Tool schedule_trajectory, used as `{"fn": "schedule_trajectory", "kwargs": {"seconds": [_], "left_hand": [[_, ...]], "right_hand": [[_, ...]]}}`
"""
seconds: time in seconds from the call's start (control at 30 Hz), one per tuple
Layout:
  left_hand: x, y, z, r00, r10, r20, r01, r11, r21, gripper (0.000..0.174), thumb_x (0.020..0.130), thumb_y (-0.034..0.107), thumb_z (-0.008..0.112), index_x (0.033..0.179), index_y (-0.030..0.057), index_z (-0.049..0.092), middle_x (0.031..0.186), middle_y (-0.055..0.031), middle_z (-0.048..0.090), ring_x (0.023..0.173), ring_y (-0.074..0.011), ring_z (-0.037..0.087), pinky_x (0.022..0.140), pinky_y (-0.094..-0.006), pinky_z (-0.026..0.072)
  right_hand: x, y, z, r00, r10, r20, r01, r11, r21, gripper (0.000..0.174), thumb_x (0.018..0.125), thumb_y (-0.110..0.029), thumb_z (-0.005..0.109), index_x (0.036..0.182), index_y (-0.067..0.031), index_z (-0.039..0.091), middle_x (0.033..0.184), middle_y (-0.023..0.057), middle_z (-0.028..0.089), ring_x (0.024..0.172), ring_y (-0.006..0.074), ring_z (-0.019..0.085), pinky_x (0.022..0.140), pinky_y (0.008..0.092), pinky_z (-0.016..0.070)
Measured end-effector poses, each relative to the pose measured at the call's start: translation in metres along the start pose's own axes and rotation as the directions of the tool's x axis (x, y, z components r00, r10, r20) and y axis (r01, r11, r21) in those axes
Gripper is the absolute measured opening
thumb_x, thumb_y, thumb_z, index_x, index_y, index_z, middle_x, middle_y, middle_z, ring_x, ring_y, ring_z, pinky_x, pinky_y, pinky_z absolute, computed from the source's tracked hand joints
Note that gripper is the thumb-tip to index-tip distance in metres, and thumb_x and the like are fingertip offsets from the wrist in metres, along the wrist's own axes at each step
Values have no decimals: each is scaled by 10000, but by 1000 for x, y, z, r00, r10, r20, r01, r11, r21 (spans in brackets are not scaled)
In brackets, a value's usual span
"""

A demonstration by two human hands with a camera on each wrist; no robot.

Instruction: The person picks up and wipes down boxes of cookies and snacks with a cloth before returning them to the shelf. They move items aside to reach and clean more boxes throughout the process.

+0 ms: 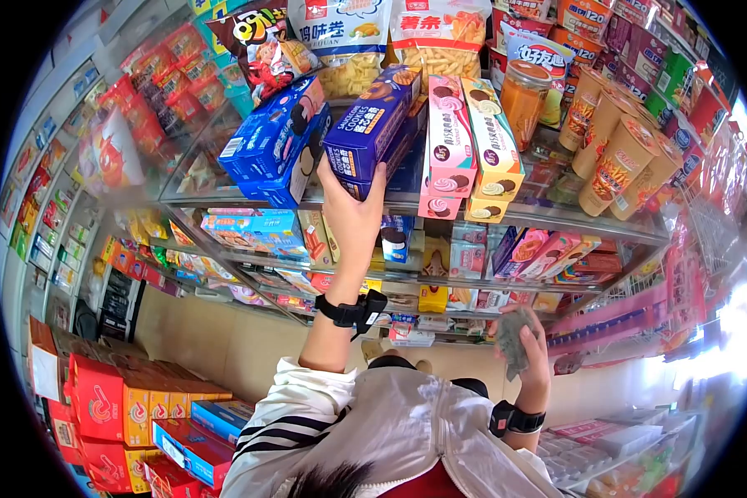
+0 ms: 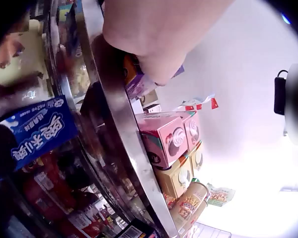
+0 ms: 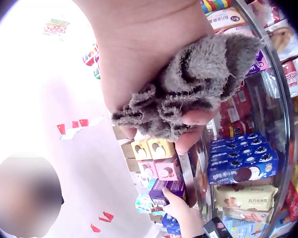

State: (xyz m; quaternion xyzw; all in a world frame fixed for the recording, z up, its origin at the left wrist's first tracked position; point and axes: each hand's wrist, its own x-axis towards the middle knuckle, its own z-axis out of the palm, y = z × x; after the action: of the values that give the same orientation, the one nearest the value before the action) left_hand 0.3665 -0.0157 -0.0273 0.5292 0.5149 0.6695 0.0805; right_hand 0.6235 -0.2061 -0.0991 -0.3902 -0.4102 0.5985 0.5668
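Note:
My left hand (image 1: pixel 353 207) grips the near end of a purple cookie box (image 1: pixel 373 120) on the top glass shelf, thumb on one side and fingers on the other. The box lies at a slant on another purple box. In the left wrist view my left hand (image 2: pixel 149 34) covers most of it. Blue cookie boxes (image 1: pixel 266 137) stand to its left, and pink boxes (image 1: pixel 450 141) and cream-yellow boxes (image 1: pixel 494 137) to its right. Lower and to the right, my right hand (image 1: pixel 535 353) holds a crumpled grey cloth (image 3: pixel 198 74), away from the shelf.
Snack bags (image 1: pixel 440 37) stand behind the boxes, with paper cups of snacks (image 1: pixel 627 174) at the right. The shelf's metal edge (image 2: pixel 131 144) runs just under the boxes. More packets fill the lower shelves. Red and orange cartons (image 1: pixel 108 415) are stacked behind on the left.

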Motion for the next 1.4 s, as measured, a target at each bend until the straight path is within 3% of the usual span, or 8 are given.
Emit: {"fn": "schedule_trajectory", "kwargs": {"seconds": [0.23, 0.3, 0.57, 0.8, 0.97, 1.1, 1.23, 1.4], "left_hand": [[20, 13, -39, 878, 420, 231, -460, 873, 162, 724, 725, 125, 814, 1343, 38, 448, 1255, -178, 584, 1091, -340, 601, 920, -401, 476], [25, 16, -48, 704, 572, 421, -691, 687, 224, 787, 655, 81, 824, 1352, 70, 459, 1309, -124, 576, 1141, -333, 582, 941, -407, 476], [41, 40, -60, 527, 517, 675, -828, 492, 269, 824, 617, 79, 815, 1363, 122, 466, 1395, -69, 494, 1253, -287, 499, 1000, -408, 441], [42, 25, -58, 633, 490, 599, -739, 614, 279, 787, 636, 48, 795, 1348, 113, 466, 1373, -75, 500, 1263, -290, 486, 1033, -430, 416], [40, 20, -56, 572, 466, 675, -799, 502, 331, 728, 657, 78, 784, 1324, 120, 496, 1355, -68, 510, 1277, -291, 476, 1036, -428, 416], [39, 26, -62, 524, 384, 760, -731, 661, 170, 737, 669, 219, 815, 1337, 163, 508, 1413, -53, 469, 1311, -295, 445, 1068, -431, 386], [35, 29, -65, 622, 363, 694, -712, 631, 308, 802, 650, 254, 846, 1374, 209, 504, 1491, -89, 378, 1309, -330, 455, 1080, -426, 386], [35, 9, -64, 761, 191, 620, -395, 894, 210, 686, 702, 146, 801, 1339, 180, 549, 1462, -104, 434, 1293, -362, 468, 1055, -443, 419]], "right_hand": [[0, 0, -4, 1000, -15, 3, 15, 1000, 19, 512, 908, -377, 581, 1224, 19, 510, 955, 142, 633, 668, 149, 593, 552, 237, 444], [1, 0, -5, 1000, -3, 14, 2, 1000, 25, 511, 909, -371, 585, 1227, 21, 506, 956, 145, 633, 672, 153, 594, 561, 242, 447], [7, 2, -1, 999, 11, 51, -13, 999, 38, 522, 912, -382, 595, 1230, 21, 500, 961, 151, 634, 682, 174, 597, 609, 269, 469], [6, 2, -3, 998, 6, 64, -10, 998, 61, 511, 920, -373, 592, 1231, 22, 498, 963, 155, 632, 698, 181, 601, 618, 274, 480], [6, 3, -3, 999, 15, 51, -18, 998, 56, 515, 918, -378, 594, 1232, 19, 499, 956, 148, 633, 698, 177, 602, 617, 268, 478], [6, 6, -5, 999, 27, 41, -30, 998, 61, 522, 913, -388, 598, 1234, 12, 500, 949, 140, 636, 691, 168, 601, 605, 261, 472], [5, 6, -5, 999, 40, 31, -42, 997, 57, 524, 911, -390, 601, 1234, 10, 501, 949, 139, 638, 682, 164, 599, 594, 258, 469], [4, 4, -6, 999, 18, 32, -19, 999, 49, 509, 915, -382, 597, 1232, 6, 505, 944, 142, 639, 671, 163, 598, 589, 253, 467]]}}
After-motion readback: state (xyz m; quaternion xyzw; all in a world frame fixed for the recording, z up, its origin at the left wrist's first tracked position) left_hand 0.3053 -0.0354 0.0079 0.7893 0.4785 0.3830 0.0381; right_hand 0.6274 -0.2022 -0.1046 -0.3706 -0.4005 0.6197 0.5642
